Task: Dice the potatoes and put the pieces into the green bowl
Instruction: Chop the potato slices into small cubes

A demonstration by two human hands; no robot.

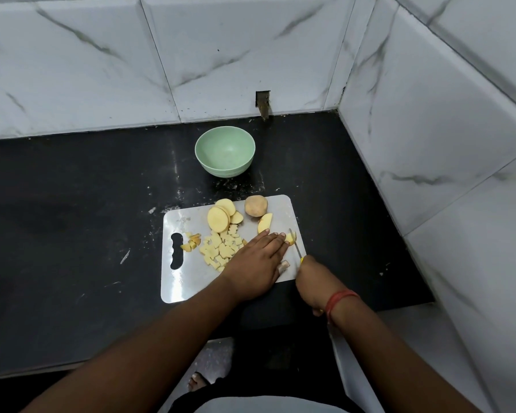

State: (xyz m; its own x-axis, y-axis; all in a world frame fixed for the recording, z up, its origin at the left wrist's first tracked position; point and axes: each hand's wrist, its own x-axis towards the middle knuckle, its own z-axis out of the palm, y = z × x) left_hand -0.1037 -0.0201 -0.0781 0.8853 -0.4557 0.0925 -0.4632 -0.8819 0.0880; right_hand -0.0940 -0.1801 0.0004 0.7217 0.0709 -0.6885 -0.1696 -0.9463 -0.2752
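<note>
Both forearms reach forward from the bottom of the view toward a steel cutting board [191, 281] lying on the black table [72, 204]. On the right wrist sits a red thread bracelet [338, 299]. The right hand [313, 283] is curled round the yellow handle of a small knife [296, 245], whose thin blade points away from the person and rests against a small potato piece [291, 237] near the board's right edge. The left hand [258, 262] lies flat with straight fingers, palm down on the board, its fingertips [276, 235] touching that same piece and steadying it. Just left of this hand is a heap of diced potato cubes [221, 248], with a few skin-on bits [192, 241] beside the board's handle slot. Farther up the board lie stacked round potato slices [219, 217], a wedge [264, 223] and a potato half [256, 206] with its skin on. Beyond the board, well apart from it, the green bowl [224, 138] stands upright on the table near the marble-tiled wall [102, 70], with no pieces visible inside. A bare foot [197, 381] shows on the floor below the table's edge.
</note>
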